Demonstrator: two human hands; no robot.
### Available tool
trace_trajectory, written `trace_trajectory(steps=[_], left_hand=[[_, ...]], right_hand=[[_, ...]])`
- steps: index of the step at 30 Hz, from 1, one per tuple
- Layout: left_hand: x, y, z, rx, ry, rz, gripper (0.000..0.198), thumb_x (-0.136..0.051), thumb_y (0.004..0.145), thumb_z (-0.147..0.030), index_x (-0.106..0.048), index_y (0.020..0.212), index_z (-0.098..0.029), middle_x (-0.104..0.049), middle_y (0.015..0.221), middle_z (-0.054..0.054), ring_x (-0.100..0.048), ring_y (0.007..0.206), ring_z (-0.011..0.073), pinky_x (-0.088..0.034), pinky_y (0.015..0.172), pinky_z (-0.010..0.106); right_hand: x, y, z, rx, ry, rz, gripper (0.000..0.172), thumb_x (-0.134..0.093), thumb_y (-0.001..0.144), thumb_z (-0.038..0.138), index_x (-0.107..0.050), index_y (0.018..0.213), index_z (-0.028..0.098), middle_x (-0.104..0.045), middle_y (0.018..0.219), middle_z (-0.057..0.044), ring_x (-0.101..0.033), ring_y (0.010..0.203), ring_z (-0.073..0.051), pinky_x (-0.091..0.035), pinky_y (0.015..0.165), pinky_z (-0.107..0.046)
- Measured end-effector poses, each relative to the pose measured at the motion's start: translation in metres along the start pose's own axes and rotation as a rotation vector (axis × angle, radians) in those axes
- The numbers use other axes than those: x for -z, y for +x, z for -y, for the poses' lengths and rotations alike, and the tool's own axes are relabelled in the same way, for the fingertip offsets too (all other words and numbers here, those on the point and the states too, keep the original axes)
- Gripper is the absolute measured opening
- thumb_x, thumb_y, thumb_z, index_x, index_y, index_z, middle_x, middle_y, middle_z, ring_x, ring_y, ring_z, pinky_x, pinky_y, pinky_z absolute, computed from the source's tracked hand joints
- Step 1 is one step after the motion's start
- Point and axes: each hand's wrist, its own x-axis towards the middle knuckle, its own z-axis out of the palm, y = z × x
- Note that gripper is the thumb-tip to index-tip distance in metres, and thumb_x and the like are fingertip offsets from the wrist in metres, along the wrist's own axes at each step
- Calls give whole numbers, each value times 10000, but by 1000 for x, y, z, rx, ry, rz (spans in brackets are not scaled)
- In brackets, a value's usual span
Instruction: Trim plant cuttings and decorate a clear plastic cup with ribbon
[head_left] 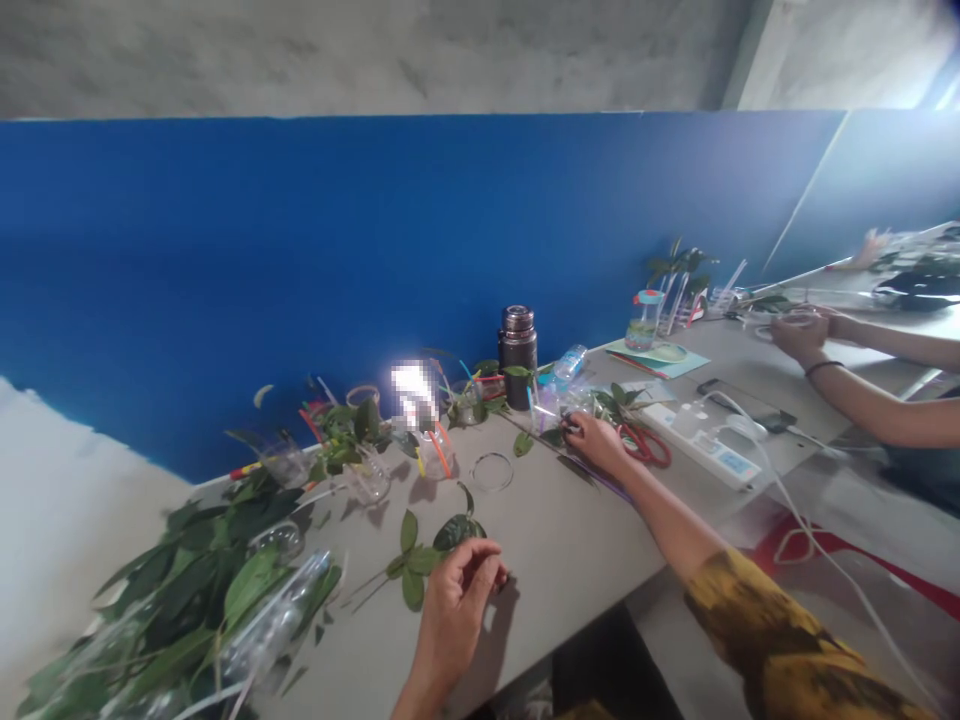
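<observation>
My left hand [454, 610] hovers low over the grey table top [555, 540] with its fingers curled, just right of a sprig of green leaves [420, 558]. Whether those fingers pinch anything small, I cannot tell. My right hand [596, 445] rests farther along, its fingertips among loose leaves and transparent plastic pieces [559, 408]. What it grips is hidden by the fingers. Red-handled scissors [645, 448] lie just beyond that hand. A thin transparent ring [492, 472] lies on the table between my hands.
Transparent cups with leaves and coloured straws [435, 450] line the blue wall [300, 250], beside a dark metal flask [517, 355]. A heap of leafy cuttings and plastic [195, 600] fills the left. A white power strip [701, 445] and cable lie right. A co-worker's hands [799, 335] work at the far right.
</observation>
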Motion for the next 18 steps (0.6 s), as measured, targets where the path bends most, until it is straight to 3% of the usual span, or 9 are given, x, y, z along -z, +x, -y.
trace_trajectory(steps=[6, 10, 12, 14, 16, 18], left_hand=[[1, 0, 2, -6, 26, -4, 353, -664, 863, -531, -712, 900, -183, -741, 757, 81, -697, 739, 211, -556, 737, 314], [5, 4, -8, -21, -22, -8, 352, -697, 839, -526, -723, 887, -178, -739, 745, 73, -687, 718, 202, -554, 711, 306], [9, 13, -17, -26, -62, -10, 348, -712, 834, -518, -727, 880, -173, -739, 744, 69, -673, 704, 190, -548, 698, 296], [11, 25, -29, -33, -103, -11, 362, -712, 837, -527, -727, 848, -165, -731, 723, 66, -654, 673, 176, -540, 673, 284], [9, 41, -41, -58, -121, -27, 400, -696, 843, -551, -728, 804, -154, -717, 710, 67, -643, 658, 168, -533, 646, 275], [2, 57, -54, -89, -128, -59, 424, -680, 848, -561, -738, 797, -144, -719, 742, 81, -662, 706, 182, -541, 643, 275]], right_hand=[[0, 0, 2, 34, -58, 76, 170, -661, 857, 241, -697, 1020, 211, -753, 962, -66, -640, 801, -199, -339, 657, -264], [18, -4, 0, 32, -17, 40, 131, -634, 834, 244, -696, 940, 199, -741, 920, -57, -606, 765, -186, -351, 661, -275], [32, -8, 3, 35, 187, -33, 131, -653, 792, 298, -678, 856, 187, -703, 821, -37, -567, 713, -174, -368, 654, -280], [43, -11, 14, -16, 533, -98, 247, -711, 729, 398, -655, 812, 172, -639, 712, -12, -523, 635, -155, -377, 607, -279], [50, -14, 36, -122, 876, -90, 409, -783, 653, 468, -664, 887, 155, -587, 642, 22, -455, 538, -119, -340, 524, -260], [49, -17, 67, -145, 1100, -29, 453, -816, 617, 456, -666, 909, 143, -552, 601, 43, -405, 483, -90, -314, 474, -242]])
